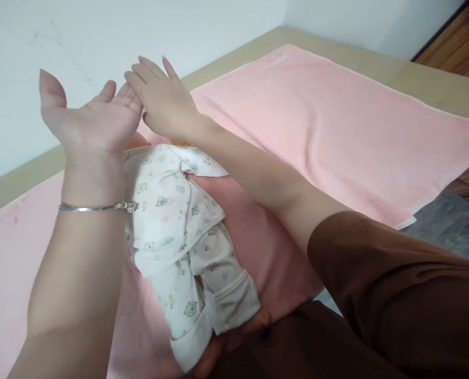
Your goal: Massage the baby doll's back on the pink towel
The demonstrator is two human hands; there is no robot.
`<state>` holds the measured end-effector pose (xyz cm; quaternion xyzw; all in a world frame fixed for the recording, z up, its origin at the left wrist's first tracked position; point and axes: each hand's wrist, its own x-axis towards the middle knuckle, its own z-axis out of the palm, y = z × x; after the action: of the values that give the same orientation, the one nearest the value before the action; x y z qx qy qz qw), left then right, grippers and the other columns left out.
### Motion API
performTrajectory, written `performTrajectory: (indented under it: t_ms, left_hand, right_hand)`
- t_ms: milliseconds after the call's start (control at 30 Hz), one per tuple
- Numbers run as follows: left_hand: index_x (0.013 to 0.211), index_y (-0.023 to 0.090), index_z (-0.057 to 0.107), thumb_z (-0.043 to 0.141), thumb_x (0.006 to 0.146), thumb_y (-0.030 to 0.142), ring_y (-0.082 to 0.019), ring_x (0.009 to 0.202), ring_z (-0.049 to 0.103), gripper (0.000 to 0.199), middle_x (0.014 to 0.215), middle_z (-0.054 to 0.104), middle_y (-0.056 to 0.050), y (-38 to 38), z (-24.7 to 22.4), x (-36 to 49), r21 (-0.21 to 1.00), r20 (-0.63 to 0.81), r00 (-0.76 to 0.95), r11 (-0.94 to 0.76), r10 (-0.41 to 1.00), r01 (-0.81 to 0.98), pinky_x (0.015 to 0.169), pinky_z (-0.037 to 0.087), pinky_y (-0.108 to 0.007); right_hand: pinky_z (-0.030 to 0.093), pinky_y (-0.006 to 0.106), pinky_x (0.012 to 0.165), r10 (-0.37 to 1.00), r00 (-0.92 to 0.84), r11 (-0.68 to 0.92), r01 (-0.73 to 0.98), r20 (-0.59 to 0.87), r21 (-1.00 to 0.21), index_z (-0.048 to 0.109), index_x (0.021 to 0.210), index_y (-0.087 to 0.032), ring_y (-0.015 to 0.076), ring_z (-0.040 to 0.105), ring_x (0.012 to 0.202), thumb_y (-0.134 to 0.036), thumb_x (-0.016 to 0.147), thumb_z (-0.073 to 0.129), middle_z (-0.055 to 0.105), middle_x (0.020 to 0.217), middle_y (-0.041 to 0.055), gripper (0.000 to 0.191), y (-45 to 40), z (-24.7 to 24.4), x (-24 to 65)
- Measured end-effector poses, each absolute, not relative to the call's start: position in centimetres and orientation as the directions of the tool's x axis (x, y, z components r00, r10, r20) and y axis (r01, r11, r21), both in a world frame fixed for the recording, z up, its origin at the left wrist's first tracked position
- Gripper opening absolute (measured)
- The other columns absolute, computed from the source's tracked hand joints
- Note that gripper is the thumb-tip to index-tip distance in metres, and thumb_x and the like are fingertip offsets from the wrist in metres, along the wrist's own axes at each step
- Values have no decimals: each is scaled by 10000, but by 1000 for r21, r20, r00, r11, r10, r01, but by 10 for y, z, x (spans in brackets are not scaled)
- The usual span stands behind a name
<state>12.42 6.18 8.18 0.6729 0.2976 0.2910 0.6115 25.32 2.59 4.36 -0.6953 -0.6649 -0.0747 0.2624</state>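
A baby doll in a white top (161, 202) and matching trousers (218, 268), printed with small green animals, lies on a pink blanket (266, 95). One foot (258, 320) shows below a folded cuff. My left hand (96, 121) is raised above the doll's head end, palm turned up, thumb and fingers stretched out. Beside it, my right hand (169, 100) shows its back, fingers extended. The fingertips of both hands meet or overlap; contact is hard to tell. Neither hand holds anything visible. My hands and wrists hide most of the doll's head.
The blanket covers much of a tan surface (376, 66) set against a white wall (111, 37). A silver bracelet (96, 208) circles my left wrist. My brown sleeve (376, 263) crosses the lower right. Wood-patterned flooring or furniture (459, 42) shows at the upper right.
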Motion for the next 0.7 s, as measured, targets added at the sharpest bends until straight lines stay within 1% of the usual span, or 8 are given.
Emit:
performTrajectory:
  t_ms: [100, 200, 300, 367, 467, 567, 633, 700]
  left_hand:
    - [989, 309, 406, -133, 792, 497, 117, 1345, 460, 603, 1308, 640, 104, 62, 78, 124, 992, 50, 630, -112, 775, 59, 1111, 470, -155]
    - [1057, 301, 395, -47, 796, 510, 90, 1329, 502, 554, 1297, 658, 74, 61, 76, 122, 999, 36, 626, -36, 779, -12, 1140, 472, -193]
    - [1117, 289, 341, -23, 797, 516, 104, 1335, 488, 536, 1404, 589, 66, 62, 73, 119, 999, 28, 667, -2, 744, -40, 1174, 422, -170]
    - [1104, 293, 328, -10, 809, 509, 114, 1357, 460, 498, 1392, 593, 60, 60, 74, 117, 999, 23, 658, -32, 752, 2, 1204, 376, -170]
    - [1049, 302, 343, -91, 855, 410, 132, 1376, 429, 488, 1266, 664, 41, 51, 80, 113, 996, -13, 563, -40, 826, 81, 1222, 338, -168]
    - [1056, 296, 405, -235, 871, 286, 103, 1341, 490, 666, 1241, 690, 12, 36, 89, 103, 992, -101, 437, 124, 894, -24, 1175, 401, -138]
    - [1100, 283, 469, -238, 903, 305, 48, 1317, 542, 734, 1211, 718, -16, 28, 94, 92, 963, -159, 379, 228, 912, -145, 1153, 451, -153]
    - [1111, 262, 536, -143, 955, 307, -14, 1312, 573, 698, 1142, 749, -49, 25, 96, 74, 966, -119, 328, 187, 937, -182, 1171, 472, -211]
  right_hand:
    - [-230, 321, 1264, 879, 109, 39, 954, 464, -297, 228, 1389, -226, 118, 97, 1574, -145, 735, 474, 342, 1601, -46, 704, 26, 38, 252]
    - [-209, 380, 1282, 866, 93, 32, 970, 491, -239, 214, 1457, -183, 168, 138, 1565, -134, 714, 488, 306, 1624, -3, 792, 26, 33, 252]
    - [-161, 385, 1304, 863, 95, 35, 968, 496, -247, 243, 1492, -209, 204, 130, 1571, -216, 689, 521, 299, 1648, -16, 849, 29, 29, 252]
    - [-137, 342, 1302, 846, 132, 34, 953, 516, -300, 277, 1488, -225, 167, 81, 1584, -284, 659, 514, 321, 1644, -33, 864, 32, 26, 251]
    - [-103, 287, 1287, 814, 186, 23, 936, 550, -350, 378, 1487, -254, 141, 112, 1585, -350, 599, 443, 361, 1627, -14, 896, 38, 24, 247]
    - [-68, 310, 1285, 814, 205, 30, 920, 544, -391, 451, 1468, -285, 194, 178, 1574, -392, 533, 412, 385, 1614, 16, 941, 40, 25, 243]
    - [-72, 308, 1284, 812, 218, 35, 908, 542, -417, 466, 1440, -311, 157, 79, 1591, -419, 534, 410, 397, 1606, 18, 914, 40, 26, 241]
    - [-98, 287, 1283, 803, 233, 25, 907, 548, -421, 456, 1415, -324, 68, -107, 1577, -449, 556, 426, 410, 1593, 16, 869, 40, 27, 239]
